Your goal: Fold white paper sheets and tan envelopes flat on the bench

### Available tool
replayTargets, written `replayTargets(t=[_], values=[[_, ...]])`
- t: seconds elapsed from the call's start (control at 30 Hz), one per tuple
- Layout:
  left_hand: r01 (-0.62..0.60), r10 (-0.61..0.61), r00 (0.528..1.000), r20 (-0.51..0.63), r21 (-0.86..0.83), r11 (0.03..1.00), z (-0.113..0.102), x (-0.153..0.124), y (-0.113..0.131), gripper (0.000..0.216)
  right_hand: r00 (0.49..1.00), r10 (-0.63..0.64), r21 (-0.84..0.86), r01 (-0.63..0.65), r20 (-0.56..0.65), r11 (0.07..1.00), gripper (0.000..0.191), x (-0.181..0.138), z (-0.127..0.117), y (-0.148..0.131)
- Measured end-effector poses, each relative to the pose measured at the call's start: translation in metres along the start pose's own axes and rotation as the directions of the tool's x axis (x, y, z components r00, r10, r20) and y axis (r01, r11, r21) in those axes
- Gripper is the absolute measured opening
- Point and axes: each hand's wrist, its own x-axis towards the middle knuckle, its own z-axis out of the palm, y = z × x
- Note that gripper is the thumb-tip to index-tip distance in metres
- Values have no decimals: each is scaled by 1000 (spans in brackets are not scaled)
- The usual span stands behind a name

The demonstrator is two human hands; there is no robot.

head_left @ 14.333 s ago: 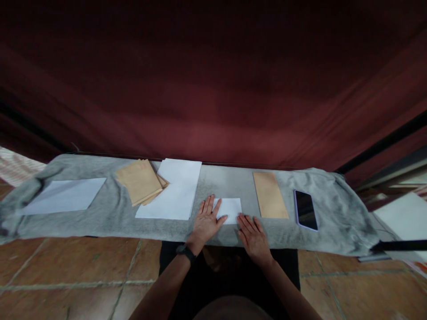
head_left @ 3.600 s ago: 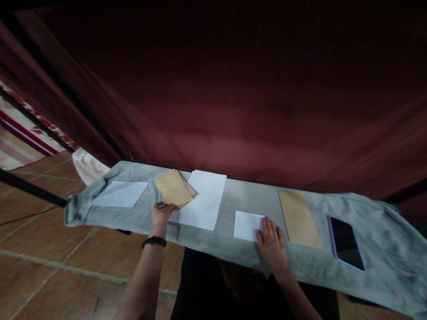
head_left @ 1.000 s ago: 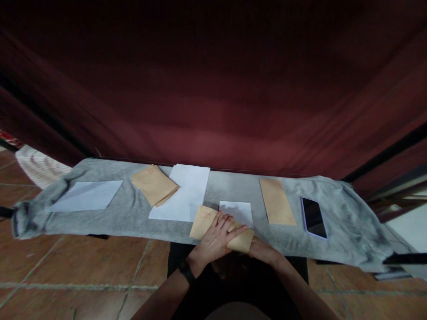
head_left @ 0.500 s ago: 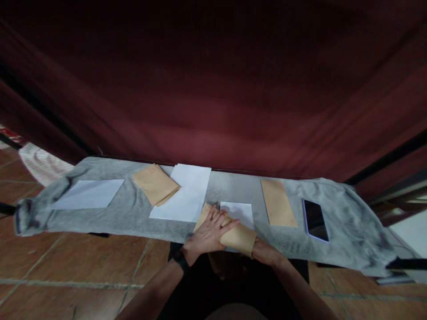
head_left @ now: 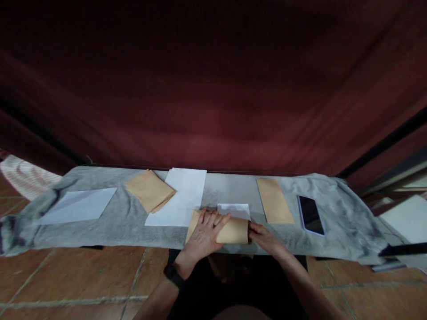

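Observation:
My left hand (head_left: 204, 236) lies with fingers spread on a brown paper envelope (head_left: 236, 231), pressing it down at the front edge of the cloth. The envelope bulges toward its right end, which gapes a little. At that end my right hand (head_left: 263, 237) has its fingers closed on the edge; the fingertips are partly hidden at the dark gap. A small white sheet (head_left: 234, 210) sticks out behind the envelope. Just left of my left hand are larger white sheets (head_left: 187, 195).
A grey cloth (head_left: 230, 186) covers the narrow table. On it lie a stack of brown envelopes (head_left: 150, 190), a white sheet (head_left: 80, 205) at far left, a single brown envelope (head_left: 275, 202) and a phone (head_left: 311, 215) on the right. A dark red curtain (head_left: 213, 111) hangs behind.
My right hand has drawn back to the right, from inside the envelope to its open end. The envelope now lies flatter and more level. My left hand stays spread on it.

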Motion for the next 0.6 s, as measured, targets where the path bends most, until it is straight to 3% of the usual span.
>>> replayTargets(t=[0.07,0.17,0.33,0.43,0.6], values=[[73,-72,997,-38,19,997,-3,-8,-7,97,1000,-9,-7,9,-14,1000,26,9,-7,6],[171,-167,981,-102,38,984,-3,-24,-22,98,979,-51,-230,4,-198,973,25,19,-8,12],[286,-275,951,-143,61,956,4,-45,-35,101,969,-23,-591,-131,-246,796,32,25,21,10],[324,-314,939,-139,57,944,8,-50,-37,103,962,30,-639,-204,-272,742,36,30,31,6],[341,-332,933,-140,43,939,14,-51,-40,105,963,43,-601,-199,-265,774,27,35,30,5]])
